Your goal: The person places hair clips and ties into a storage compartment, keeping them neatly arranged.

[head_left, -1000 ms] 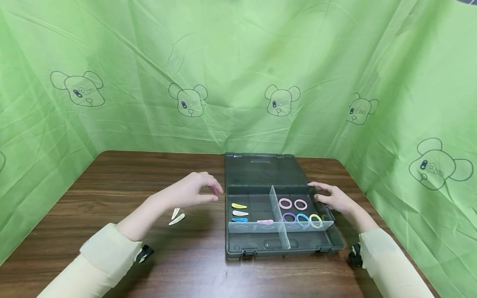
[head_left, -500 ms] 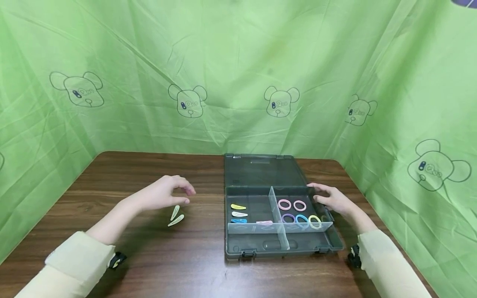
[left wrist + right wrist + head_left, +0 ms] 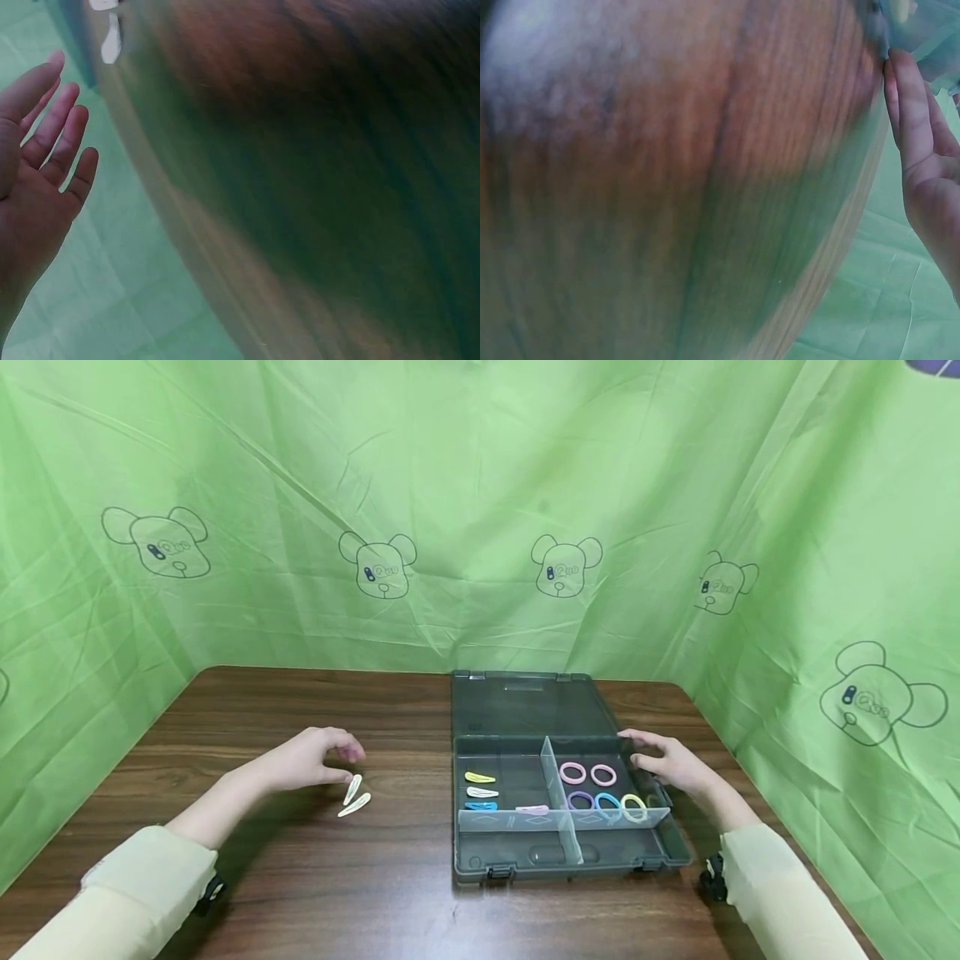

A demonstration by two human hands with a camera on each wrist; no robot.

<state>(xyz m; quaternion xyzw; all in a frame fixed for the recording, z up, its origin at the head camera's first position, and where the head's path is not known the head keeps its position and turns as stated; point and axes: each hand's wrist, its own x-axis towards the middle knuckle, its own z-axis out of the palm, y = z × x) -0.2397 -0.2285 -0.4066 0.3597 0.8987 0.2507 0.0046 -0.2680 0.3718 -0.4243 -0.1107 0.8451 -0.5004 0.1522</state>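
Note:
Two whitish hair clips lie close together on the table: an upper clip and a lower clip. My left hand hovers beside them, fingers loosely bent, thumb tip near the upper clip, nothing held. On the right stands a dark clear divided box, lid folded back. Its back left compartment has a yellow clip, a white clip, a blue clip and a pink clip. Its back right compartment holds several hair ties. My right hand touches the box's right side with fairly straight fingers.
The brown wooden table has green curtains with mouse-like drawings behind it and at both sides. Clear dividers split the box; its front compartments show no items.
My left hand has moved left, away from the box, and lowered toward the two clips on the table. The right hand stays at the box's side.

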